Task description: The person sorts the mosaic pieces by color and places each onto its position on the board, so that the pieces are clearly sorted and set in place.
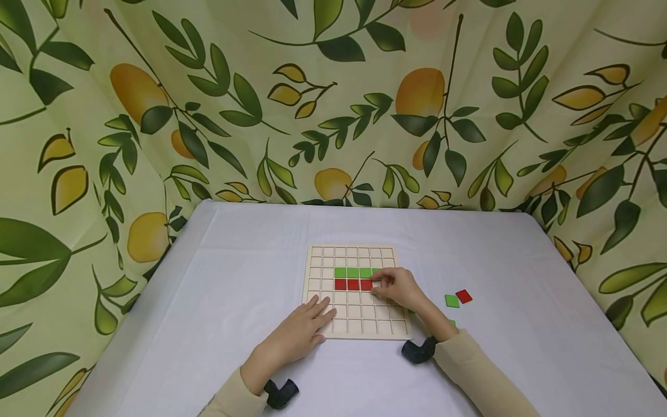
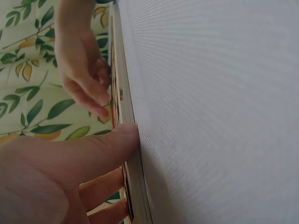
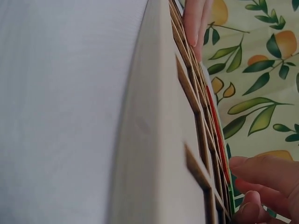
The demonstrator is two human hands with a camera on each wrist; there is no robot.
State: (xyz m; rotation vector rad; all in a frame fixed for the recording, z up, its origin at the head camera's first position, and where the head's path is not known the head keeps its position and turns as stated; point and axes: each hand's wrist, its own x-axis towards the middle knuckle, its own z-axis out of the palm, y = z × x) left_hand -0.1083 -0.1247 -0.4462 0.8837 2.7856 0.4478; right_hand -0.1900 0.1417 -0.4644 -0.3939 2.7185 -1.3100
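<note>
A pale wooden grid board (image 1: 354, 313) lies on the white table. It carries a row of green square tiles (image 1: 352, 272) and, directly below, a row of red square tiles (image 1: 353, 284). My left hand (image 1: 299, 330) rests on the board's lower left, its fingers spread and the thumb (image 2: 124, 135) on the near edge. Over the right end of the coloured rows is my right hand (image 1: 398, 286), its fingertips low over the squares. Index finger (image 3: 252, 168) and thumb stand apart with no tile visible between them. The fingers partly cover the last green tile.
To the board's right lie a loose green tile (image 1: 452, 301) and a loose red tile (image 1: 464, 296). Another green piece (image 1: 452, 322) shows partly behind my right forearm. A leaf-and-fruit patterned curtain (image 1: 333, 116) hangs behind the table (image 1: 234, 260).
</note>
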